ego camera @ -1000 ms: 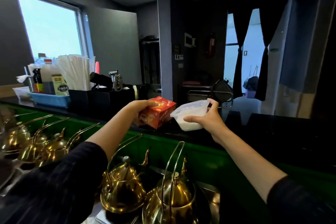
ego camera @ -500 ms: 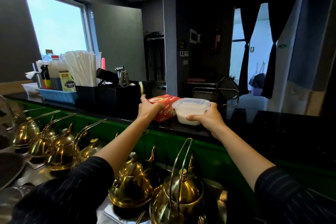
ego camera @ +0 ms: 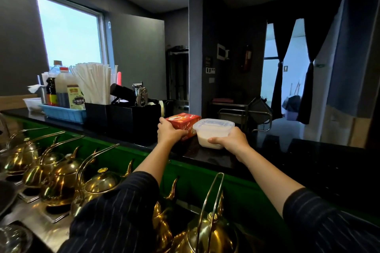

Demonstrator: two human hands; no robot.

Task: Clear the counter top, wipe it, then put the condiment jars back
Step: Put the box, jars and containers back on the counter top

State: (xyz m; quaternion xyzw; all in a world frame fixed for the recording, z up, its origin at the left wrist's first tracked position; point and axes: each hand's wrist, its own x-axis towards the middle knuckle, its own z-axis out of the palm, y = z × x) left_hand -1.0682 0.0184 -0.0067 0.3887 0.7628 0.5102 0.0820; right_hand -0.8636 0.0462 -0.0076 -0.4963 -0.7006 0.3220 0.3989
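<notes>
Both items have come down from mid-air onto the counter, left hand still gripping the box, right hand the tub; putting-back step, so release likely comes next.

Both arms outstretched; left hand and right hand (seemingly) clasped.

A café or restaurant service counter is shown: a row of brass kettles is lined up below a black countertop, where bundled paper-wrapped straws and sauce bottles are kept in organisers
</notes>
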